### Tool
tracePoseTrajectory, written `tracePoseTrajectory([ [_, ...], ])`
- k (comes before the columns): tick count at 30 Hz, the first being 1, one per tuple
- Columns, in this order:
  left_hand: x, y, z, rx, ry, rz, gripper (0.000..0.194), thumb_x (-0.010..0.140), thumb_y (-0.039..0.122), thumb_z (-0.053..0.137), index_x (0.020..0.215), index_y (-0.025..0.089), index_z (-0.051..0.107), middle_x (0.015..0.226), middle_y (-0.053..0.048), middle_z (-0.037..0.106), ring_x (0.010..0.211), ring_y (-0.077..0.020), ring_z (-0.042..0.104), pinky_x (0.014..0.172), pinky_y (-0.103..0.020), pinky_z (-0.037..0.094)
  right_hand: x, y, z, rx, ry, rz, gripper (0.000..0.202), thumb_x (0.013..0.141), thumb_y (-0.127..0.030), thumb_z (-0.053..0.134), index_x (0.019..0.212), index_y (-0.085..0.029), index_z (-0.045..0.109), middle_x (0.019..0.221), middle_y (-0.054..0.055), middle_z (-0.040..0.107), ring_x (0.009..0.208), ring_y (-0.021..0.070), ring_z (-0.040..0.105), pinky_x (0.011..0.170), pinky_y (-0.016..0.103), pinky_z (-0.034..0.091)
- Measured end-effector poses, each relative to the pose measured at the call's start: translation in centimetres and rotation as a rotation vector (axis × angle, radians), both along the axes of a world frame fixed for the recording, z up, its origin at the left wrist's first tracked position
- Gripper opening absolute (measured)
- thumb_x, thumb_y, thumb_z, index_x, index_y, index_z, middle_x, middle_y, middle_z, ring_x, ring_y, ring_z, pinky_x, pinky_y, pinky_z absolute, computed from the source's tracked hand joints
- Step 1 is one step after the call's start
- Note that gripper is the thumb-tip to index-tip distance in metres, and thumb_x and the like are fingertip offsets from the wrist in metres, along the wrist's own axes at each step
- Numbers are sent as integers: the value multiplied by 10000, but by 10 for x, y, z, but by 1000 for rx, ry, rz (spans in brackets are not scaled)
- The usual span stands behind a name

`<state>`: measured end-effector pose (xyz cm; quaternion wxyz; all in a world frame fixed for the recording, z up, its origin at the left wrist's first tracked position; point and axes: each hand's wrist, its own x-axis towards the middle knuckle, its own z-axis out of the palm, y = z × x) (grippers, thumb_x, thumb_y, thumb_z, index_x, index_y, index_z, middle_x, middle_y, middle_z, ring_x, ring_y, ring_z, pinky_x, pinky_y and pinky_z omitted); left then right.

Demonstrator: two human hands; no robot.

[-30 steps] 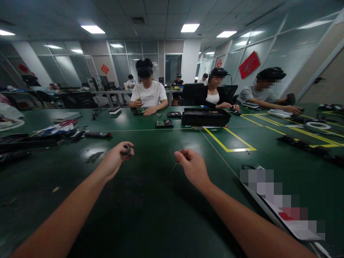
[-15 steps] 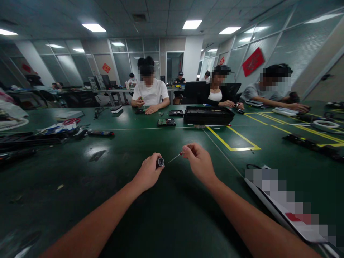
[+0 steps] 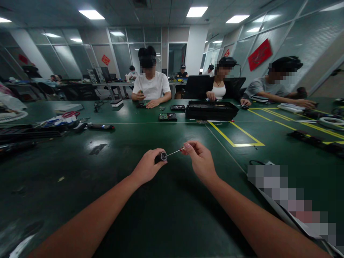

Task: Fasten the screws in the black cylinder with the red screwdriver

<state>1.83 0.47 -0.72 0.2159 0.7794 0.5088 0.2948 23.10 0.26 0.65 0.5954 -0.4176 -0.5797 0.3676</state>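
My left hand (image 3: 148, 165) is closed around a short black cylinder (image 3: 161, 157) with a pale ring at its round end, which faces right. Most of the cylinder is hidden by the fingers, so its exact kind does not show. Between the thumb and fingers of my right hand (image 3: 200, 157) is a small screwdriver (image 3: 176, 152) with a red handle. Its thin metal shaft points left, and the tip is at the cylinder's ringed end. Whether the tip sits inside or just touches the rim, I cannot tell. Both hands are above the green table (image 3: 150, 222).
Beyond my hands lie a green circuit board (image 3: 168, 116) and a long black box (image 3: 211, 110). A dark pen-like tool (image 3: 101, 127) and cluttered trays (image 3: 29, 133) are at left. A white panel (image 3: 288, 211) lies near my right forearm. Several people sit across the table.
The screwdriver's tip has come from a gap beside the cylinder to its ringed end. My hands have moved slightly, and the view has tilted down a little.
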Motion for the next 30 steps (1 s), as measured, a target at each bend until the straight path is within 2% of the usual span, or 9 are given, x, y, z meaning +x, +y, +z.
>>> tracePoseTrajectory([
  [17, -2, 0, -3, 18, -42, -21, 320, 883, 304, 680, 1201, 284, 655, 1140, -16, 673, 1052, -237, 574, 899, -372, 430, 2, -1, 0, -29, -62, -75, 273, 875, -461, 648, 904, -193, 692, 820, 65, 752, 774, 215, 707, 762, 384, 554],
  [24, -2, -1, -2, 32, -23, -63, 310, 883, 311, 687, 1191, 286, 666, 1098, -9, 684, 1005, -233, 572, 859, -366, 421, 2, 3, -4, -74, -28, -81, 284, 871, -463, 646, 878, -184, 699, 805, 64, 743, 750, 208, 690, 759, 383, 540],
  [30, -2, -1, -2, 52, -13, -48, 329, 887, 316, 687, 1213, 275, 659, 1083, -18, 688, 984, -232, 576, 857, -365, 418, 4, -2, 0, -25, -118, -40, 214, 880, -400, 605, 908, -195, 659, 714, 22, 689, 657, 184, 639, 666, 332, 495],
])
